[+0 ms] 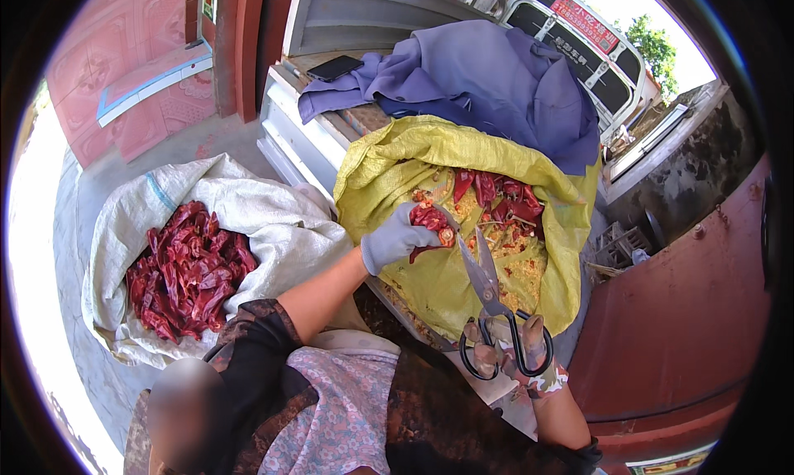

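Note:
Dried red chili peppers (429, 219) are bunched in my left hand (389, 242), which wears a grey glove and is closed around them. Their cut, pale ends face the scissors (490, 291). Those scissors have black loop handles, and my right hand (533, 355) in a patterned glove grips them with the blades apart, pointing up. Both hands are over a yellow woven sack (389, 157), spread wide. More red peppers (521, 202) lie inside it among yellowish seeds and scraps (529, 268). At left, a white woven sack (285, 214) holds a heap of red peppers (190, 268).
Behind the yellow sack, a purple-blue cloth (496, 82) drapes over a metal truck bed (291, 115), with a dark phone (335, 67) beside it. A white vehicle (583, 45) stands at the far right. A reddish metal panel (678, 301) rises on the right.

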Action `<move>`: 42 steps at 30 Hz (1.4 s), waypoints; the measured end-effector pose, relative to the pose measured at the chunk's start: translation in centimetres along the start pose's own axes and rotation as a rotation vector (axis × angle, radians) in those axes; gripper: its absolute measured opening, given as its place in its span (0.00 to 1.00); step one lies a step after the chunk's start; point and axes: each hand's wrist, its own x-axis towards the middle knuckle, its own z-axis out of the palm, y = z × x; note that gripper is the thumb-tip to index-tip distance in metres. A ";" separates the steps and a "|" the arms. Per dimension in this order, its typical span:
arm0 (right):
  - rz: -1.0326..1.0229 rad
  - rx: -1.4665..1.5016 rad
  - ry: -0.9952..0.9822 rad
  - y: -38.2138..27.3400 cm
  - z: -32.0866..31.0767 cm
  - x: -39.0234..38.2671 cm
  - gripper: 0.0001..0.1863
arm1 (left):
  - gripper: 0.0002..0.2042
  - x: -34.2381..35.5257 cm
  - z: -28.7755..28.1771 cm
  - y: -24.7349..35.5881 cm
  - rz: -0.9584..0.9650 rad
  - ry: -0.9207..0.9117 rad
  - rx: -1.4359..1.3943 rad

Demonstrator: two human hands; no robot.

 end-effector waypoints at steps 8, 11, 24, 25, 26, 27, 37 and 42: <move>-0.002 0.214 -0.102 -0.3 0.3 0.8 0.41 | 0.09 0.2 -0.4 0.0 -0.074 0.092 -0.115; 0.038 0.201 -0.066 -0.7 0.7 0.8 0.40 | 0.09 0.2 -0.6 -0.2 -0.064 0.093 -0.087; 0.160 0.178 0.065 -2.3 1.7 1.2 0.42 | 0.09 0.5 -1.1 -0.5 0.074 -0.028 0.087; 0.173 0.172 0.068 -2.7 1.9 1.2 0.42 | 0.09 0.6 -1.1 -0.4 0.092 -0.030 0.107; 0.188 0.177 0.025 -2.8 1.7 1.2 0.42 | 0.10 0.5 -1.0 -0.4 0.045 -0.028 0.091; 0.200 0.179 -0.021 -2.9 1.3 1.0 0.42 | 0.10 0.6 -0.9 -0.1 0.001 -0.025 0.079; 0.219 0.126 -0.093 -1.8 0.2 2.0 0.35 | 0.04 0.4 -0.1 -0.3 0.061 -0.005 0.161; 0.157 0.216 -0.247 0.1 -1.4 3.7 0.35 | 0.06 -0.1 0.0 -1.0 -0.049 0.087 -0.097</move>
